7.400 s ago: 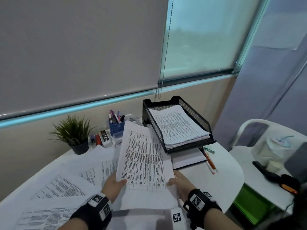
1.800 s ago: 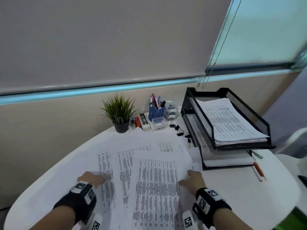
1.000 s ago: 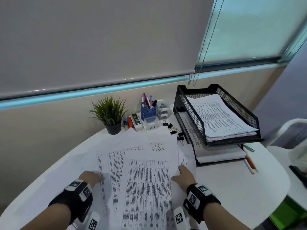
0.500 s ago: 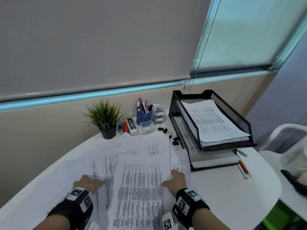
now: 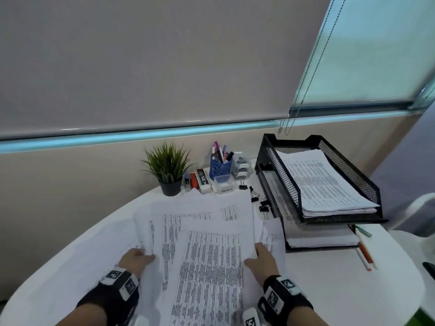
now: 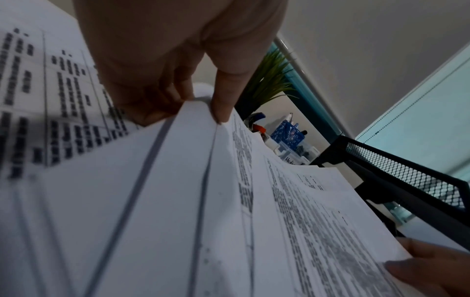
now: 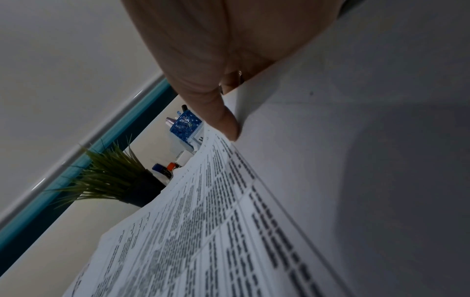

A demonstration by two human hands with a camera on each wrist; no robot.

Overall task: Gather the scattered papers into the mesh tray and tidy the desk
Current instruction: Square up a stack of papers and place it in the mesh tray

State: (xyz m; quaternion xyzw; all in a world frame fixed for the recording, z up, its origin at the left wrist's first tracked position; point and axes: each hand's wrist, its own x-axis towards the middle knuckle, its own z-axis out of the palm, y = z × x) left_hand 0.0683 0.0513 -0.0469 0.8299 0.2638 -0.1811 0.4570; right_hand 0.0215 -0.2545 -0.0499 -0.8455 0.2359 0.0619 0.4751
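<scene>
Several printed papers [image 5: 202,245] lie overlapped in a loose sheaf at the near middle of the white desk [image 5: 329,290]. My left hand [image 5: 136,257] grips the sheaf's left edge, thumb on top and fingers curled under, as the left wrist view shows on the papers [image 6: 229,201]. My right hand [image 5: 261,257] pinches the right edge, its thumb pressed on the papers [image 7: 229,221]. The sheaf's sides are lifted off the desk. A black two-tier mesh tray [image 5: 287,182] stands at the far right, with a stack of paper in its top tier.
A potted plant [image 5: 168,170], a blue pen cup [image 5: 220,167], small boxes and black binder clips [image 5: 261,203] line the back edge. Pens [image 5: 363,252] lie right of the tray. More sheets lie flat under the sheaf at the left. A white chair [image 5: 421,215] is at far right.
Both hands have drawn inward, pushing the spread sheets into a narrower sheaf. Its left and right edges have risen off the desk as my fingers closed on them.
</scene>
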